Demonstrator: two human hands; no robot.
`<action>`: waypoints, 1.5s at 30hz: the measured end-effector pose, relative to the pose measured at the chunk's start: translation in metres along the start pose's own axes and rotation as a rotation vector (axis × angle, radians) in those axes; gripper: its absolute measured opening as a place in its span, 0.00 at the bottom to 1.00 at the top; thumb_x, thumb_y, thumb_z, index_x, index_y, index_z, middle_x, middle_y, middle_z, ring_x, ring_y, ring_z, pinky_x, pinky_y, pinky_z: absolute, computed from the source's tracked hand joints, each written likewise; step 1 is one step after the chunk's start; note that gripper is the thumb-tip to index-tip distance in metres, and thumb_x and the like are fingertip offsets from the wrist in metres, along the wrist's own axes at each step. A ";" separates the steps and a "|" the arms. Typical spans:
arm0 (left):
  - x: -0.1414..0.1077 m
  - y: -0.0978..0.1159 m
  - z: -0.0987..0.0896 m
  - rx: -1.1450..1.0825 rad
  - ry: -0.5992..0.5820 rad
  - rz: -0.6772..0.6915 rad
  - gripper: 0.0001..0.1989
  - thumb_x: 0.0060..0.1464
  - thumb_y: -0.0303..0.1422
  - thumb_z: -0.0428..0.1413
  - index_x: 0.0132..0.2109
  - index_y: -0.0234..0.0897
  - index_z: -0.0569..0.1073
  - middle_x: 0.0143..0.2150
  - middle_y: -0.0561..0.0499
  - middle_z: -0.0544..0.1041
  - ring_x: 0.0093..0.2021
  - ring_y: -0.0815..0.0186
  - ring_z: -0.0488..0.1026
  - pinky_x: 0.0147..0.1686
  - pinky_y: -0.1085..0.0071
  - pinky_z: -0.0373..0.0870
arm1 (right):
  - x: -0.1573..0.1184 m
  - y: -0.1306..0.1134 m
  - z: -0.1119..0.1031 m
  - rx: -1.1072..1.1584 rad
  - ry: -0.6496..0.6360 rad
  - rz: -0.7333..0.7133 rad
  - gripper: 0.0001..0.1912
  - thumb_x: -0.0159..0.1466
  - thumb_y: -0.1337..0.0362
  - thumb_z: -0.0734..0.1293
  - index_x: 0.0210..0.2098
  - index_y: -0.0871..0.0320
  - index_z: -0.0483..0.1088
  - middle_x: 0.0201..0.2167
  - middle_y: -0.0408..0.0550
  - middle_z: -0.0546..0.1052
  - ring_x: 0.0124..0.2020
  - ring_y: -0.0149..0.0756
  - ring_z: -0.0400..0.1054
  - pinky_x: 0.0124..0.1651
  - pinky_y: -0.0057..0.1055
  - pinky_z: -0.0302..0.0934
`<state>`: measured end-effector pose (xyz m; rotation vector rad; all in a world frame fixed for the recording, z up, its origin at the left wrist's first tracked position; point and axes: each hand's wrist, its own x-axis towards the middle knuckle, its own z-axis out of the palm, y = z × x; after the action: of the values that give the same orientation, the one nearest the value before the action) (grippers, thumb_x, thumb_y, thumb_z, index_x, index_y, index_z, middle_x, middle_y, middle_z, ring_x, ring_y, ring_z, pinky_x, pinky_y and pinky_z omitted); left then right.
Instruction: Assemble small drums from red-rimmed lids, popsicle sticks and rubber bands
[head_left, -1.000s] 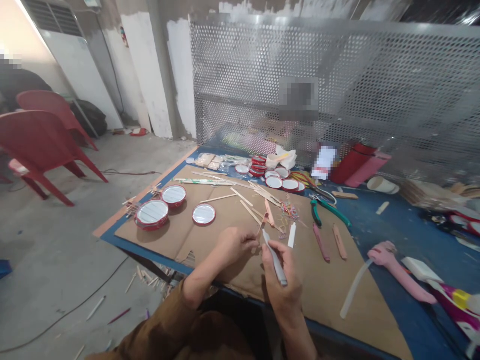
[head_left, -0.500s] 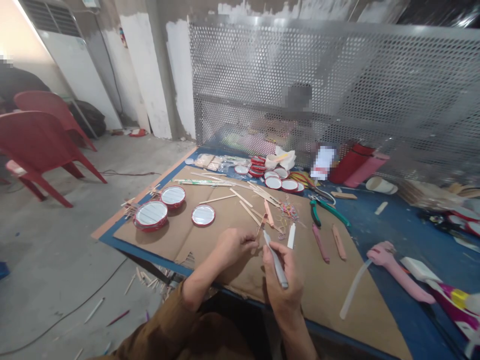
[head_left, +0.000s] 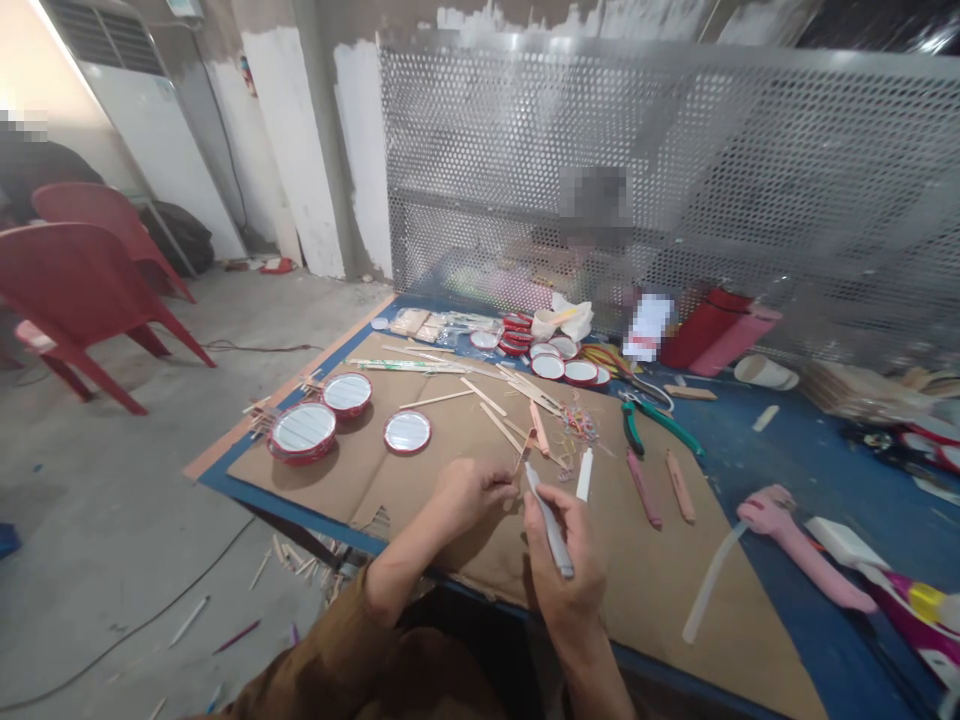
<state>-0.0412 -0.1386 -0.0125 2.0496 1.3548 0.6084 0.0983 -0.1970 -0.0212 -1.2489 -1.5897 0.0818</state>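
My left hand [head_left: 472, 492] pinches a small wooden craft stick [head_left: 527, 447] with a brownish upper part. A grey marker pen [head_left: 551, 525] is gripped in my right hand [head_left: 566, 550], its tip close to the stick; I cannot tell whether they touch. Just right of that hand lies a white marker or cap [head_left: 584, 474]. Beyond the hands are a peach marker [head_left: 539, 430], loose wooden sticks [head_left: 495, 430] and a tangle of coloured rubber bands [head_left: 579, 425]. A mauve marker [head_left: 644, 490] and another peach marker [head_left: 680, 487] lie farther right.
Brown cardboard [head_left: 420, 480] covers the blue table. Red-rimmed round pieces [head_left: 407, 432] sit left and at the back. Green-handled pliers [head_left: 660, 422] and a pink glue gun [head_left: 806, 550] lie right. A perforated metal screen [head_left: 487, 150] stands behind; red chairs [head_left: 90, 290] are on the left.
The view has shifted very slightly. Both hands keep nearly the same pose, with the stick and the grey marker pen still held close together.
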 end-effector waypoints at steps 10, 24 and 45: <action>-0.001 0.004 -0.003 -0.002 -0.006 -0.025 0.11 0.53 0.34 0.52 0.27 0.35 0.73 0.24 0.55 0.69 0.26 0.72 0.59 0.26 0.76 0.49 | -0.004 0.001 -0.001 -0.010 -0.004 0.053 0.08 0.65 0.61 0.63 0.41 0.59 0.69 0.31 0.47 0.76 0.29 0.32 0.71 0.33 0.28 0.65; 0.000 0.002 -0.002 -0.038 -0.003 0.024 0.11 0.53 0.33 0.50 0.25 0.34 0.71 0.23 0.55 0.67 0.26 0.72 0.59 0.26 0.76 0.50 | 0.001 -0.001 0.000 -0.020 -0.011 -0.050 0.06 0.64 0.64 0.63 0.40 0.58 0.68 0.32 0.48 0.76 0.32 0.34 0.71 0.35 0.29 0.65; 0.000 0.005 -0.004 -0.012 -0.024 -0.007 0.11 0.53 0.32 0.51 0.26 0.34 0.72 0.23 0.56 0.67 0.27 0.72 0.59 0.26 0.77 0.51 | 0.003 -0.002 -0.001 -0.030 -0.003 -0.048 0.07 0.65 0.63 0.63 0.40 0.58 0.69 0.32 0.48 0.76 0.32 0.34 0.72 0.35 0.30 0.66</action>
<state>-0.0410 -0.1388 -0.0062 2.0352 1.3409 0.5861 0.0975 -0.1961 -0.0177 -1.2331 -1.6277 0.0296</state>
